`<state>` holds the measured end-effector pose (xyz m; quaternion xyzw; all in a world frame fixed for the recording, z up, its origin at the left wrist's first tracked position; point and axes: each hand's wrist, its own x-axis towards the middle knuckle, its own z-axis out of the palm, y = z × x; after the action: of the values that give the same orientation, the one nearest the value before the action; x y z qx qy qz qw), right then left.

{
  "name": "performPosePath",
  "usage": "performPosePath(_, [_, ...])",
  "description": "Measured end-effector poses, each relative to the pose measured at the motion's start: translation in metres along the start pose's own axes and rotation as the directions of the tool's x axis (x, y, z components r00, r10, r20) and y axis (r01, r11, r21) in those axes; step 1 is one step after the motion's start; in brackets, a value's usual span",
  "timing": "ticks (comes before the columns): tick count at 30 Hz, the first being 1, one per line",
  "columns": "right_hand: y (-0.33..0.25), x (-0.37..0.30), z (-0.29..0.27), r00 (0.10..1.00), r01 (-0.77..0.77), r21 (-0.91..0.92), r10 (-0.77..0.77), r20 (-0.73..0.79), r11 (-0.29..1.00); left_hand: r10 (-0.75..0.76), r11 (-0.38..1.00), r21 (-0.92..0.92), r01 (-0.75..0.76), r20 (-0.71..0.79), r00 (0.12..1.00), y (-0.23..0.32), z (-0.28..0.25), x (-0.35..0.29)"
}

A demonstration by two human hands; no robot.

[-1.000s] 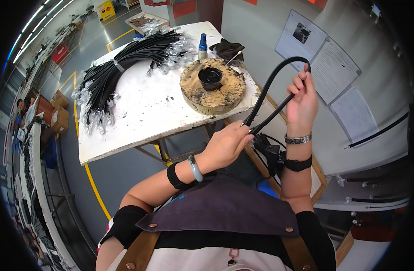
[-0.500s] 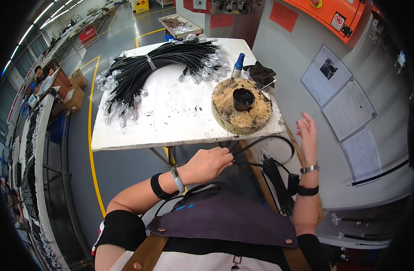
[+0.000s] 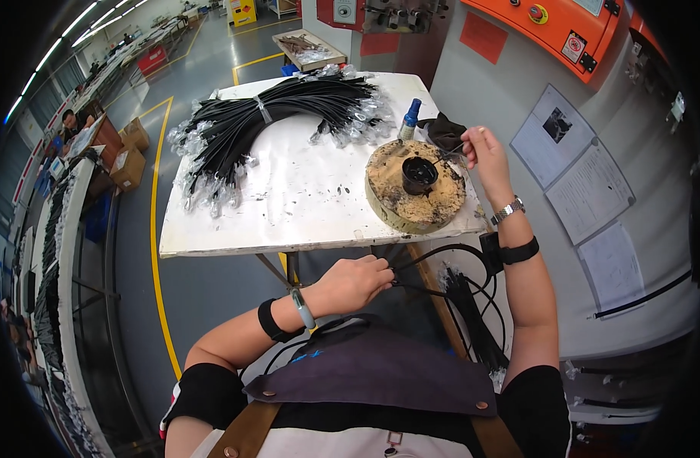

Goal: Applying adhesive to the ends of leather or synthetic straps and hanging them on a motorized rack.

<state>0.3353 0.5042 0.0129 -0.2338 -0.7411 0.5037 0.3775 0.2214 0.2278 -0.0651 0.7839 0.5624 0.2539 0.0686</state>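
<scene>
My left hand (image 3: 354, 284) is closed on a black cable (image 3: 451, 249), just in front of the table's near edge. From its fingertips the cable loops away to the right. My right hand (image 3: 486, 162) pinches the end of a thin stick (image 3: 446, 156) over the table's right side. The stick slants down to a small black cup (image 3: 419, 177) with dark, wet-looking stuff inside; its kind of tip is hidden. Under the cup lies a thick round block (image 3: 388, 211), tan and stained black on top. A blue-capped bottle (image 3: 409, 120) and a dark cloth (image 3: 445, 132) sit behind it.
A tied bundle of black cables (image 3: 289, 112) with clear plastic-wrapped ends lies across the white table (image 3: 289, 217). More cables (image 3: 474, 324) hang below on the right. Papers (image 3: 588, 179) cover the right wall, under an orange machine (image 3: 552, 27). A person sits far left.
My right hand has moved up and forward to the cup and taken hold of the stick lying there. My left hand keeps its grip on the cable, nearly in place.
</scene>
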Motion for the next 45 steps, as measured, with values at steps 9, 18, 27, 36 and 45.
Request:
performPosePath(9, [-0.005,-0.021,-0.019,0.991,-0.014,0.184,0.038,-0.131,0.983,0.025,0.998,0.057,-0.023,-0.041,0.999,0.003,-0.01,0.012])
performPosePath(18, [-0.037,-0.084,-0.05,0.979,-0.152,0.538,0.202,-0.034,0.829,0.082,0.991,0.112,-0.069,-0.113,0.99,0.009,-0.021,0.037])
performPosePath(27, [-0.048,-0.129,-0.046,0.975,-0.152,0.401,0.203,-0.087,0.904,0.13,0.986,0.127,-0.11,-0.163,0.978,0.015,-0.02,0.052])
performPosePath(36, [-0.043,-0.134,-0.049,0.979,-0.153,0.37,0.193,-0.072,0.916,0.17,0.979,0.136,-0.151,-0.14,0.976,0.023,-0.02,0.056])
performPosePath(45, [-0.04,-0.133,-0.049,0.978,-0.163,0.344,0.197,-0.066,0.925,0.211,0.973,0.134,-0.188,-0.183,0.96,0.019,-0.017,0.058])
